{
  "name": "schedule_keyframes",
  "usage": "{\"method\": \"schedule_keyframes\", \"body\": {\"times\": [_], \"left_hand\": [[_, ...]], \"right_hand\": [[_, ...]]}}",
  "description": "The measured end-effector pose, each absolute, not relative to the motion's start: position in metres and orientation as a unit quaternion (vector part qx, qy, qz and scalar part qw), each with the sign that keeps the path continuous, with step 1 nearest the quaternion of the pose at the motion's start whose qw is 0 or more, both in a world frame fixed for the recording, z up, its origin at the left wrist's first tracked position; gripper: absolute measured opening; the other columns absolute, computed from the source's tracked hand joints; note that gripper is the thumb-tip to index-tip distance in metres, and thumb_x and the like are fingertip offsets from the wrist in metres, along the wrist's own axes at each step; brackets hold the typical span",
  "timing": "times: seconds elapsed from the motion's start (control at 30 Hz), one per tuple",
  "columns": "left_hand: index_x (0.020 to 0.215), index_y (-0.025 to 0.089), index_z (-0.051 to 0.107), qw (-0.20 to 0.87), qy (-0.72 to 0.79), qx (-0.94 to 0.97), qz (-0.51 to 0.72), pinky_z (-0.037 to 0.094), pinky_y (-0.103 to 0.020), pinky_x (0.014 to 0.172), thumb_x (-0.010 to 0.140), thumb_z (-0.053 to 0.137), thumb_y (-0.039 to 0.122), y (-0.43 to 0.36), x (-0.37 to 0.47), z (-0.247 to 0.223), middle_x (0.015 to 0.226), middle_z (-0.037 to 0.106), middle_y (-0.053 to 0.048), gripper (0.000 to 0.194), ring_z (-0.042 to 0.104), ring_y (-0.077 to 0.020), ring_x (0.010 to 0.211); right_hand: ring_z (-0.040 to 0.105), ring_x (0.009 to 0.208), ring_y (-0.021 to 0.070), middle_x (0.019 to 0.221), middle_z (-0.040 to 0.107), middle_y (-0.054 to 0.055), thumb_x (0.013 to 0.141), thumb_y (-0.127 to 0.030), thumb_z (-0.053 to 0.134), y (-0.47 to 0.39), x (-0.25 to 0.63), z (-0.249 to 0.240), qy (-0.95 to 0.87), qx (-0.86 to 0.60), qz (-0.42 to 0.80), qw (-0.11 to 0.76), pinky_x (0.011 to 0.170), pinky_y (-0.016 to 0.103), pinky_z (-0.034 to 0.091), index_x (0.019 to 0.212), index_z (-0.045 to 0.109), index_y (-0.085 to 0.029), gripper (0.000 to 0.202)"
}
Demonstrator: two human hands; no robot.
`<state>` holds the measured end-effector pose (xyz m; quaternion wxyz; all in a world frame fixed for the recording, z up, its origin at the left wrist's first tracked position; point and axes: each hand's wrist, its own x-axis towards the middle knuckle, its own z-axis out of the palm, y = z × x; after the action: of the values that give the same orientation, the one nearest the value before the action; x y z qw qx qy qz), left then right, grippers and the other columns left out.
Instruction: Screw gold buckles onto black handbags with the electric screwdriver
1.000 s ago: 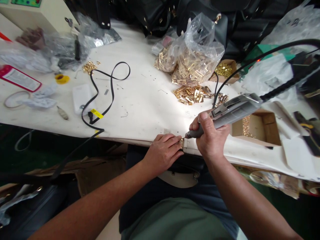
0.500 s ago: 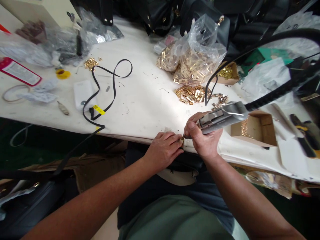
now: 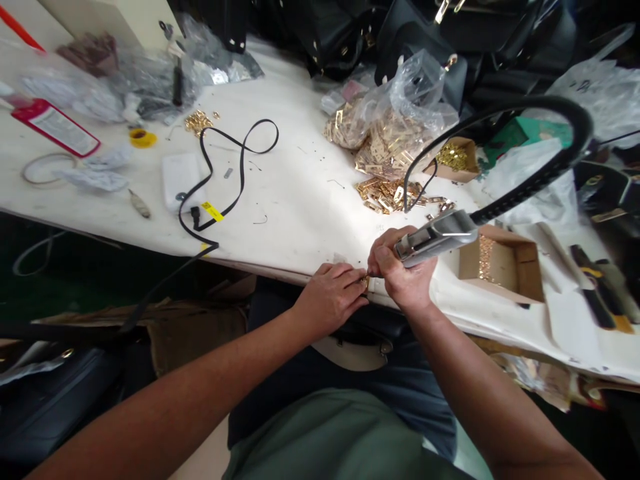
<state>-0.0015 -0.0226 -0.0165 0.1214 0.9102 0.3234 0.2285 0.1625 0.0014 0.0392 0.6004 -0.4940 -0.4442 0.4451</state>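
Observation:
At the table's front edge, my right hand (image 3: pixel 406 277) is wrapped round a grey electric screwdriver (image 3: pixel 440 235), held aslant with its tip down to the left and its black cable rising behind. Its tip meets a small gold metal fitting (image 3: pixel 365 283) beside my left fingertips. My left hand (image 3: pixel 330 297) presses on that fitting with its fingers closed together; part of the fitting is hidden under them. Below both hands, a black bag with a beige rounded part (image 3: pixel 350 353) rests against my lap, mostly in shadow.
Loose gold fittings (image 3: pixel 383 195) lie beyond my right hand, before a plastic bag of fittings (image 3: pixel 395 140). An open cardboard box (image 3: pixel 525 267) holding small screws stands right, near pliers (image 3: pixel 595 287). A black strap-like cable (image 3: pixel 243 163) loops across the left, beside a white box (image 3: pixel 180 177).
The whole view has shifted slightly, so the table things sit a little differently. The screwdriver's rear end and its cable have swung somewhat left and down. Both hands stay at the fitting.

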Motion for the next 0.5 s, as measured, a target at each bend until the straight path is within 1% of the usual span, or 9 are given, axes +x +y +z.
{"method": "schedule_keyframes", "body": {"times": [0.1, 0.2, 0.33, 0.43, 0.5], "left_hand": [[0.118, 0.018, 0.07, 0.125, 0.323, 0.91, 0.228, 0.048, -0.045, 0.092, 0.102, 0.062, 0.038, -0.0225, -0.0014, -0.0169, 0.124, 0.074, -0.009, 0.027, 0.062, -0.0275, 0.116], [0.115, 0.018, 0.07, 0.125, 0.325, 0.908, 0.233, 0.049, -0.044, 0.091, 0.102, 0.063, 0.037, -0.0228, -0.0017, -0.0165, 0.122, 0.074, -0.008, 0.024, 0.062, -0.0269, 0.114], [0.111, 0.021, 0.07, 0.122, 0.333, 0.904, 0.238, 0.05, -0.044, 0.089, 0.098, 0.069, 0.035, -0.0256, -0.0025, -0.0166, 0.123, 0.074, -0.006, 0.02, 0.063, -0.0253, 0.113], [0.107, 0.023, 0.071, 0.12, 0.34, 0.902, 0.237, 0.052, -0.043, 0.09, 0.094, 0.074, 0.036, -0.0261, -0.003, -0.0194, 0.12, 0.075, -0.003, 0.019, 0.064, -0.0239, 0.112], [0.105, 0.024, 0.072, 0.119, 0.342, 0.904, 0.228, 0.054, -0.042, 0.09, 0.092, 0.076, 0.039, -0.0252, -0.0034, -0.0214, 0.118, 0.075, -0.003, 0.02, 0.064, -0.0234, 0.113]], "right_hand": [[0.051, 0.053, 0.0123, 0.062, 0.058, -0.004, 0.078, -0.034, 0.077, 0.0009, 0.1633, 0.037, -0.512, -0.475, 0.407, 0.588, 0.048, 0.025, 0.045, 0.068, 0.056, -0.023, 0.025], [0.05, 0.053, 0.0119, 0.061, 0.058, -0.004, 0.08, -0.038, 0.077, 0.0002, 0.1667, 0.0318, -0.513, -0.475, 0.406, 0.588, 0.049, 0.025, 0.045, 0.07, 0.058, -0.022, 0.027], [0.05, 0.053, 0.0116, 0.061, 0.059, -0.003, 0.079, -0.041, 0.081, 0.001, 0.1685, 0.03, -0.53, -0.47, 0.414, 0.572, 0.05, 0.024, 0.043, 0.07, 0.061, -0.019, 0.031], [0.047, 0.049, 0.0108, 0.054, 0.054, -0.004, 0.077, -0.049, 0.082, 0.0034, 0.1653, 0.033, -0.543, -0.47, 0.416, 0.558, 0.046, 0.023, 0.039, 0.067, 0.06, -0.018, 0.039], [0.048, 0.047, 0.0117, 0.053, 0.054, -0.003, 0.075, -0.053, 0.083, 0.0044, 0.162, 0.0356, -0.537, -0.475, 0.419, 0.557, 0.044, 0.024, 0.039, 0.068, 0.06, -0.018, 0.043]]}}
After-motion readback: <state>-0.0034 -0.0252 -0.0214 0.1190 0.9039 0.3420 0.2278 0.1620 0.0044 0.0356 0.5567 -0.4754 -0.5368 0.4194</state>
